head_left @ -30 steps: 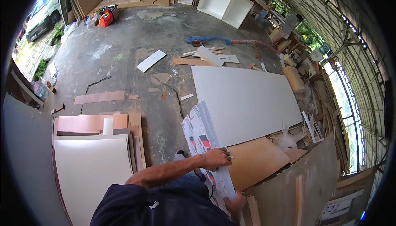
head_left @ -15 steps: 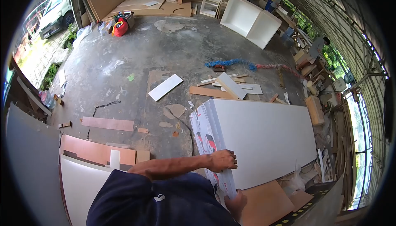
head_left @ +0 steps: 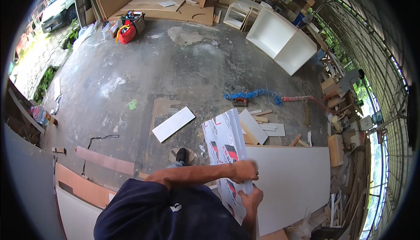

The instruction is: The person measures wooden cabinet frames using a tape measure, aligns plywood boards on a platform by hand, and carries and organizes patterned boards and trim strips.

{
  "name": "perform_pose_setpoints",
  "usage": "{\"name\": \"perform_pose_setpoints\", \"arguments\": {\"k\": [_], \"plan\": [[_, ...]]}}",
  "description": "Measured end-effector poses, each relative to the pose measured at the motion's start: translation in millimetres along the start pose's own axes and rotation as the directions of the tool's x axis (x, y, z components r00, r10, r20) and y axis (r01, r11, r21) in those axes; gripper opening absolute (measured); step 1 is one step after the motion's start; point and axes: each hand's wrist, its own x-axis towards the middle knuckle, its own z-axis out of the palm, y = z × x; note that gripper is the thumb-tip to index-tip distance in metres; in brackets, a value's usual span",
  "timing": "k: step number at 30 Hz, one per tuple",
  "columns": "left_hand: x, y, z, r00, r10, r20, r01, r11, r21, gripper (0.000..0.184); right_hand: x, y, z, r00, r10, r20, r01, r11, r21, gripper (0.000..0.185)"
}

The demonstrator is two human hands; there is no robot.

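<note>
Upright at my front is a long panel wrapped in white printed film (head_left: 218, 141), with red and black marks on its face. My left hand (head_left: 243, 171) is closed over the panel's top edge. Just below it, my right hand (head_left: 252, 197) grips the same edge, thumb on the printed side. Behind the panel, to the right, lies a large white board (head_left: 293, 178). My left forearm crosses in front of my dark shirt and hides part of the panel.
A white plank (head_left: 173, 124) and wood offcuts (head_left: 253, 126) lie on the floor ahead. Beyond them are a blue coiled hose (head_left: 251, 94) and a white open cabinet (head_left: 282, 40). Stacked sheets (head_left: 81, 185) stand at the left; scrap wood (head_left: 356, 187) piles up at the right.
The wrapped panel and both hands have moved forward along the white board, and the hands are closer together. The view has shifted, with a shoe now visible ahead on the floor.
</note>
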Motion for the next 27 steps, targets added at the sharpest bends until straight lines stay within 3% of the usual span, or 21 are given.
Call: {"name": "perform_pose_setpoints", "arguments": {"k": [3,11,17,19,21,23,25,27], "plan": [[2,-101,-40,1.000,0.024,0.018,-0.024,1.000,0.015,0.031,96,-37,9,0.998,-0.066,-0.025,0.067,0.996,0.056,0.030],[7,-324,-105,1.000,0.019,-0.015,-0.019,1.000,-0.020,0.037,311,-114,37,0.999,0.041,0.037,-0.043,0.997,0.065,0.030],[13,-516,-132,0.998,-0.032,0.054,0.034,0.999,-0.038,0.044,487,-134,86,0.989,0.109,0.098,-0.112,0.993,0.024,0.032],[-4,-591,-135,0.974,-0.155,-0.167,0.140,0.985,-0.097,0.059,543,-139,101,0.984,0.138,0.112,-0.143,0.989,0.038,0.033],[-27,-671,-177,0.890,-0.319,-0.327,0.297,0.948,-0.116,0.067,602,-140,118,0.991,0.091,0.095,-0.097,0.994,0.056,0.036],[-49,-747,-203,0.720,-0.557,-0.415,0.523,0.828,-0.204,0.062,666,-155,114,0.976,0.176,0.128,-0.178,0.984,0.000,0.039],[-95,-827,-204,0.485,-0.779,-0.396,0.751,0.604,-0.266,0.056,726,-170,121,0.990,0.099,0.100,-0.103,0.994,0.034,0.040],[-146,-887,-204,0.213,-0.900,-0.381,0.872,0.350,-0.342,0.049,783,-178,128,0.972,0.194,0.131,-0.194,0.981,-0.012,0.041]]}}
